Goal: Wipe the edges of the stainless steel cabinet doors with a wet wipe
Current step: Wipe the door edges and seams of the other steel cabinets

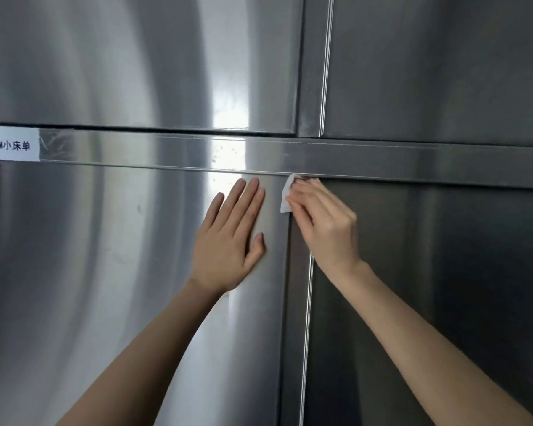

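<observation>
Wiping sits at the lower-left door [105, 272]'s top corner: right hand [323, 222] pinches wet wipe [285, 195], left hand [228, 238] pressed flat; edges below look undone.

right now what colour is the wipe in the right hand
White wet wipe, clearest in the head view.

Brushed, glossy steel doors [105, 272] (white paper label [10, 144]).
</observation>
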